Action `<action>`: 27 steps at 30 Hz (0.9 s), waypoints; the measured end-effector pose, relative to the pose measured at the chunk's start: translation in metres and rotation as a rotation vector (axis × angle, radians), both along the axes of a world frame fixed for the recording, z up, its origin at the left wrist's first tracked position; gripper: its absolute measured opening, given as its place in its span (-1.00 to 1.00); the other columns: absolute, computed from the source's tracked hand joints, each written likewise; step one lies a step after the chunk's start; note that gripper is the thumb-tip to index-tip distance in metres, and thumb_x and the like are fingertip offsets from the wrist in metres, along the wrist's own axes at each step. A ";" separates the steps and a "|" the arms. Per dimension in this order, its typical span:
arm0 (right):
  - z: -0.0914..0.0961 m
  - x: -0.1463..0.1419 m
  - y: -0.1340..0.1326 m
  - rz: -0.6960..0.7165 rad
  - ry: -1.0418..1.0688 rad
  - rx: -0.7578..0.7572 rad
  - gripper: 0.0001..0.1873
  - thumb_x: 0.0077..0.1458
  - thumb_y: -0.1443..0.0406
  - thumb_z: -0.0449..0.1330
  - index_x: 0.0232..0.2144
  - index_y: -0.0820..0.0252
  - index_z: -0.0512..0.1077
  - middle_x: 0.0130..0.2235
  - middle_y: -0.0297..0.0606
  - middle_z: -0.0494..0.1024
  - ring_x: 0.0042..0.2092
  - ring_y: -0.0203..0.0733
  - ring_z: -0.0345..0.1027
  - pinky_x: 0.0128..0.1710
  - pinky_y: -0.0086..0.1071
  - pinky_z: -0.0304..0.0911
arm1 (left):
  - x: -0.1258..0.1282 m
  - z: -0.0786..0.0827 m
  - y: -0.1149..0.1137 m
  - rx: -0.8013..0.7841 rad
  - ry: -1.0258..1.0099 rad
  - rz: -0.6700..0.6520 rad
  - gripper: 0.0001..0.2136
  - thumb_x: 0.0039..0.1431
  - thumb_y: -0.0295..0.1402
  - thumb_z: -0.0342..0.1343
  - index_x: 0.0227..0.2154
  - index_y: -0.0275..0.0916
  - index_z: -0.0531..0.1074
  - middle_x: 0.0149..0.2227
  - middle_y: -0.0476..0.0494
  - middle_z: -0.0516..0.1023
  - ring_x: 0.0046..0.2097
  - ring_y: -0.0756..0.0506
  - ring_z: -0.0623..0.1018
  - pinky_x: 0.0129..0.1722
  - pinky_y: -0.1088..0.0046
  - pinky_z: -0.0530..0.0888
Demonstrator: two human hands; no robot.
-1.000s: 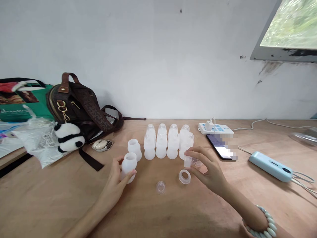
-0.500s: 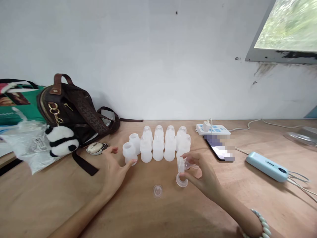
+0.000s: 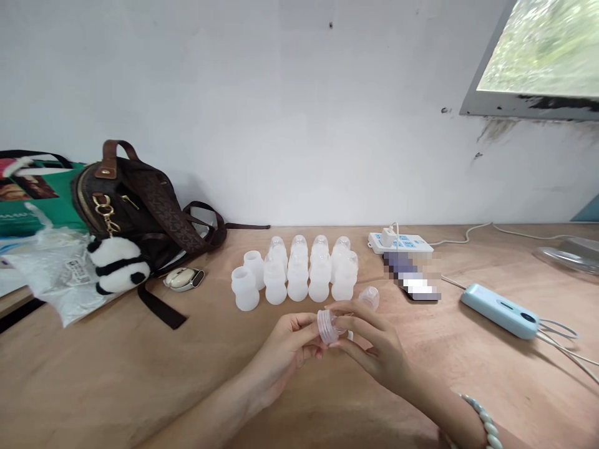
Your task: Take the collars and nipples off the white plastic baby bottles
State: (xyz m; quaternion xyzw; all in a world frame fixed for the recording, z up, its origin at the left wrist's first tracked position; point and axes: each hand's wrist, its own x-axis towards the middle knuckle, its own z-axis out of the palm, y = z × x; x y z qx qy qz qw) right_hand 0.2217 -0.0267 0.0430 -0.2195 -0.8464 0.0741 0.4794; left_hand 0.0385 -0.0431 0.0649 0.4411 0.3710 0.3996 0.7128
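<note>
Both my hands meet over the wooden table (image 3: 93,374), in front of a block of small translucent white bottles (image 3: 309,274). My right hand (image 3: 374,349) pinches a small clear threaded ring (image 3: 326,325), and the fingertips of my left hand (image 3: 290,340) close on the same ring from the left. Two bottles without caps (image 3: 246,288) stand at the left end of the block. A clear dome cap (image 3: 369,297) lies on the table just beyond my right hand. A pale bead bracelet (image 3: 486,424) is on my right wrist.
A brown bag (image 3: 140,206) with a panda plush (image 3: 116,265) and a mouse (image 3: 182,279) lie at the left. A power strip (image 3: 397,240), a phone (image 3: 412,277) and a light blue device (image 3: 500,310) with cables are at the right.
My left hand left the uncapped bottle standing at the left and came to the middle. My right hand set down the dome cap; both hands now hold the ring off the table.
</note>
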 end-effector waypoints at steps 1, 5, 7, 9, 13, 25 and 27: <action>0.000 0.001 0.000 0.018 -0.012 -0.010 -0.85 0.26 0.38 0.15 -0.13 0.12 0.42 -0.12 -0.09 0.54 -0.13 -0.10 0.52 -0.22 -0.29 0.49 | -0.001 0.001 0.001 -0.017 -0.003 -0.010 -0.72 0.01 -0.15 0.35 -0.47 -0.32 0.56 -0.49 -0.02 0.40 -0.46 0.03 0.25 -0.45 0.50 0.20; 0.000 0.000 -0.005 0.053 -0.019 -0.163 -0.77 0.23 0.28 0.22 -0.06 0.10 0.35 -0.18 -0.18 0.51 -0.20 -0.16 0.47 -0.24 -0.31 0.47 | -0.001 0.005 0.000 -0.054 0.002 -0.063 -0.77 -0.02 -0.23 0.36 -0.49 -0.33 0.56 -0.48 -0.03 0.41 -0.44 0.04 0.28 -0.45 0.52 0.24; 0.001 -0.001 -0.007 0.062 -0.005 -0.294 -0.67 0.20 0.22 0.26 -0.01 0.09 0.35 -0.21 -0.22 0.50 -0.21 -0.17 0.45 -0.25 -0.32 0.46 | 0.001 0.008 -0.002 -0.077 -0.015 -0.097 -0.78 -0.01 -0.26 0.34 -0.44 -0.35 0.56 -0.43 -0.06 0.42 -0.42 0.03 0.30 -0.44 0.53 0.26; 0.006 0.002 -0.007 0.113 0.067 -0.431 -0.66 0.16 0.16 0.29 -0.04 0.08 0.38 -0.22 -0.24 0.49 -0.23 -0.17 0.45 -0.28 -0.34 0.45 | 0.001 0.012 -0.005 -0.097 -0.059 -0.108 -0.81 0.02 -0.28 0.31 -0.44 -0.33 0.50 -0.44 -0.04 0.38 -0.42 0.03 0.31 -0.43 0.53 0.29; 0.026 0.022 0.004 0.051 0.398 -0.522 -0.66 0.18 0.10 0.27 -0.06 0.03 0.35 -0.25 -0.29 0.48 -0.29 -0.20 0.45 -0.36 -0.34 0.43 | -0.022 0.012 -0.003 -0.018 -0.026 0.001 -0.76 0.12 -0.27 0.18 -0.53 -0.23 0.28 -0.47 0.03 0.24 -0.45 0.02 0.29 -0.44 0.50 0.29; -0.015 0.059 0.002 -0.380 -0.630 -0.028 -0.55 0.02 0.43 0.28 -0.01 0.01 0.46 -0.10 -0.14 0.57 -0.09 0.13 0.41 -0.19 0.02 0.35 | -0.096 -0.046 -0.003 0.711 1.082 0.149 -0.76 0.29 -0.23 -0.08 -0.48 -0.15 0.31 -0.39 -0.09 0.44 -0.33 -0.19 0.44 -0.31 0.31 0.38; -0.012 0.054 0.002 -0.401 -0.597 0.031 -0.55 0.08 0.40 0.25 0.04 0.03 0.43 -0.12 -0.13 0.57 -0.11 0.12 0.40 -0.20 -0.01 0.34 | -0.097 -0.047 -0.005 0.767 1.194 0.166 -0.79 0.32 -0.27 -0.13 -0.41 -0.13 0.31 -0.38 -0.08 0.47 -0.35 -0.19 0.48 -0.34 0.31 0.39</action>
